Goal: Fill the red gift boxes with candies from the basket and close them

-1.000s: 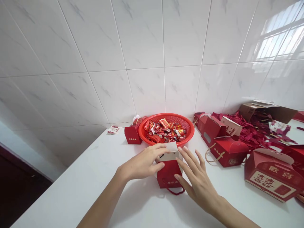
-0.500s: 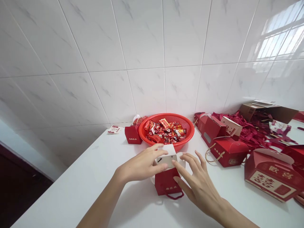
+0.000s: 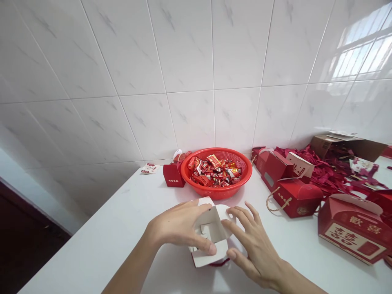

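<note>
A small red gift box [image 3: 211, 232] stands on the table with its top flaps spread and its pale inside showing. My left hand [image 3: 179, 224] is closed on the left side, its thumb lying over the near flap and its fingers reaching the far one. At the right side, my right hand [image 3: 254, 245] holds the box by the white rounded flap, fingertips on the flap and thumb by the near corner. Part of a dark red cord handle shows below the box. Just behind is a red plastic basket [image 3: 185, 173] of wrapped candies [image 3: 211, 169].
A small red box [image 3: 174, 174] stands left of the basket, near printed cards [image 3: 150, 168]. Several red boxes, including a large one [image 3: 352, 228], fill the right side. Behind them lie dark red ribbons [image 3: 306, 167] and an open cardboard carton [image 3: 367, 149]. A tiled wall [image 3: 190, 118] bounds the table.
The top flaps have been opened out, so the pale inside now faces up. Both hands have shifted slightly around the box, the left thumb moving onto the near flap.
</note>
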Tool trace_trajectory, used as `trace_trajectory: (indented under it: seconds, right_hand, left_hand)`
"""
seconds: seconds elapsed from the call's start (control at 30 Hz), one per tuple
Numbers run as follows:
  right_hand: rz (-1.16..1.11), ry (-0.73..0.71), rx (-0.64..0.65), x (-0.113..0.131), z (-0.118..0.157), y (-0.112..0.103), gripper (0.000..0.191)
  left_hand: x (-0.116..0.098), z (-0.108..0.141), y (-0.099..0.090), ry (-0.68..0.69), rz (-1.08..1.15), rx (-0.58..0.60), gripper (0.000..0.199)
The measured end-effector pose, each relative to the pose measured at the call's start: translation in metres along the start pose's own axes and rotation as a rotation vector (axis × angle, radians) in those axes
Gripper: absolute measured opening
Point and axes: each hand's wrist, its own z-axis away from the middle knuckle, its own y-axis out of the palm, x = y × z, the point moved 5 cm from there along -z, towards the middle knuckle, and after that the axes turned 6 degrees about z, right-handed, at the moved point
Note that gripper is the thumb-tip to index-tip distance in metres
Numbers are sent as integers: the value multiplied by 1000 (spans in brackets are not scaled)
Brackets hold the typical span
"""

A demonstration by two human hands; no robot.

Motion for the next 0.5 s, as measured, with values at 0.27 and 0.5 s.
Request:
trace_trajectory:
  seconds: [0.27,0.5]
  right_hand:
    - [128,110,14,-14,1,3,37]
    - [120,236,40,-42,3,7,35]
  left_hand:
    - [2,-16,7,43,90,-133,36]
    - [9,-16,3,27,269,14,60]
